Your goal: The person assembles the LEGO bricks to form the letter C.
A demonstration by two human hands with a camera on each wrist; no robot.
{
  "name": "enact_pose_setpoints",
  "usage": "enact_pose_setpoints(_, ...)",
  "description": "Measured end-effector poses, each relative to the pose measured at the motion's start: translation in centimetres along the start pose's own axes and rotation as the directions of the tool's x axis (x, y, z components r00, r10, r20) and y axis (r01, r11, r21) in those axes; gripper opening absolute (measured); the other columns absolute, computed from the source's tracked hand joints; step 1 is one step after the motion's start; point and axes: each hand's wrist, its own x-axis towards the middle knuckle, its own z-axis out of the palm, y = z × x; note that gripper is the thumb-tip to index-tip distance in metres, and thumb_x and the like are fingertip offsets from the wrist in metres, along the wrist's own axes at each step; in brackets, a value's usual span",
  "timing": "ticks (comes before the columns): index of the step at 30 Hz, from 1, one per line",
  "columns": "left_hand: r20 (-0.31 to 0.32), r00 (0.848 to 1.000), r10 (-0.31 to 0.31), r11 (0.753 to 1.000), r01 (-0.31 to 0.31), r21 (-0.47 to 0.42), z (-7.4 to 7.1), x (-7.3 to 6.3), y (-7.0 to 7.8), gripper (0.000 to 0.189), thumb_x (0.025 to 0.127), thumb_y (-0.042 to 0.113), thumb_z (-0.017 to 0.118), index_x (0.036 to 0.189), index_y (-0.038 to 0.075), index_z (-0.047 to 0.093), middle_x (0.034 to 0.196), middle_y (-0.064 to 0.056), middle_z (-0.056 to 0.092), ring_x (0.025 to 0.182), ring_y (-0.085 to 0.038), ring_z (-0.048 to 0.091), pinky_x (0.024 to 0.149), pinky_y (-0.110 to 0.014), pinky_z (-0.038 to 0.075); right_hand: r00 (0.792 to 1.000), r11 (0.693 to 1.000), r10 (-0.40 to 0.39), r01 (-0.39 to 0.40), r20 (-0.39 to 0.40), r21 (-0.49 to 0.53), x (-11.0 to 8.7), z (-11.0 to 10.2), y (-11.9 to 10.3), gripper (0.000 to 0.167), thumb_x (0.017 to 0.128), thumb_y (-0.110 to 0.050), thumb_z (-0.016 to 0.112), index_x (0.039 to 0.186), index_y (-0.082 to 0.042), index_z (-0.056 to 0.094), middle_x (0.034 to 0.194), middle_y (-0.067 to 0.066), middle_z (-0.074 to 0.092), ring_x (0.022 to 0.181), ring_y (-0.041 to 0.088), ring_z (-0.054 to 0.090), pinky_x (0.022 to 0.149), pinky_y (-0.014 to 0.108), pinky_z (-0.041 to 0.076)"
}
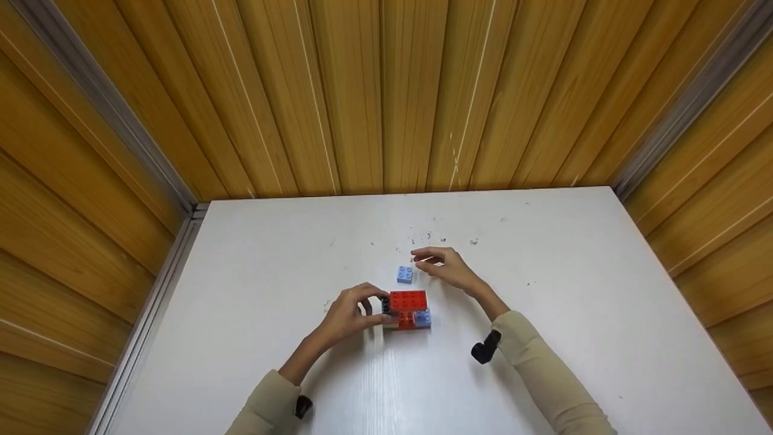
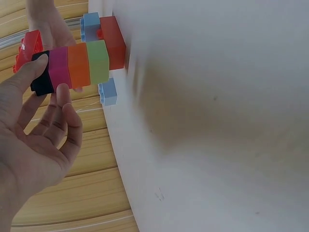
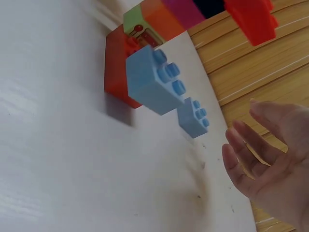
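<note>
My left hand pinches the black brick high on a stack of toy building bricks. Below the black one come a magenta brick, an orange brick and a green brick on a red base brick. A red brick on top juts out to the right. On the base's other end sits a light blue brick. Another light blue brick stands apart on the table behind the stack. Beside it hovers my right hand, fingers loosely bent, holding nothing.
The white table carries small dark marks toward its back edge. Wood-patterned panels rise behind and at both sides. Black straps hang at the wrists.
</note>
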Motion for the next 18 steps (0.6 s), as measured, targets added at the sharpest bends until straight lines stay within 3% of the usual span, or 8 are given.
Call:
enact_pose_setpoints(5,-0.002,1.0,0.015,1.0,-0.015,-0.021,0.2,-0.1,0.1,0.038,0.082,0.026,0.086,0.116,0.011,0.076,0.109,-0.005,0.074,0.084,-0.029,0.07,0.072,-0.03,0.058,1.0,1.0,0.03,-0.03,0.002,-0.009,1.0,0.7,1.5,0.042,0.097,-0.011,0.069,0.134,0.007,0.061,0.129,0.028,0.067,0.117,0.043,0.065,0.092,0.036,0.057)
enact_pose_setpoints(8,-0.007,0.999,0.032,0.999,-0.032,-0.025,0.3,-0.1,0.1,0.038,0.082,0.025,0.086,0.115,0.009,0.076,0.109,-0.007,0.074,0.084,-0.032,0.07,0.073,-0.036,0.059,0.999,0.999,0.018,-0.017,0.032,-0.043,1.5,1.1,2.0,0.045,0.094,-0.01,0.073,0.133,0.007,0.062,0.127,0.028,0.067,0.115,0.043,0.066,0.099,0.047,0.055)
enact_pose_setpoints(13,-0.011,0.999,0.052,0.998,-0.053,-0.038,0.4,-0.1,0.0,0.038,0.082,0.022,0.086,0.115,0.007,0.076,0.107,-0.009,0.074,0.084,-0.032,0.069,0.075,-0.045,0.059,0.999,0.994,0.012,-0.007,0.048,-0.113,2.1,1.4,2.1,0.044,0.088,-0.01,0.079,0.127,0.007,0.067,0.121,0.027,0.071,0.107,0.04,0.069,0.096,0.043,0.056)
enact_pose_setpoints(18,-0.003,0.997,0.071,0.995,-0.071,-0.071,0.5,0.0,-0.1,0.037,0.083,0.019,0.086,0.115,0.005,0.075,0.108,-0.011,0.074,0.086,-0.034,0.069,0.076,-0.047,0.06,1.0,0.986,0.012,-0.015,-0.023,-0.163,2.7,1.1,1.9,0.032,0.089,-0.009,0.078,0.117,0.006,0.073,0.115,0.024,0.074,0.102,0.037,0.071,0.092,0.042,0.058)
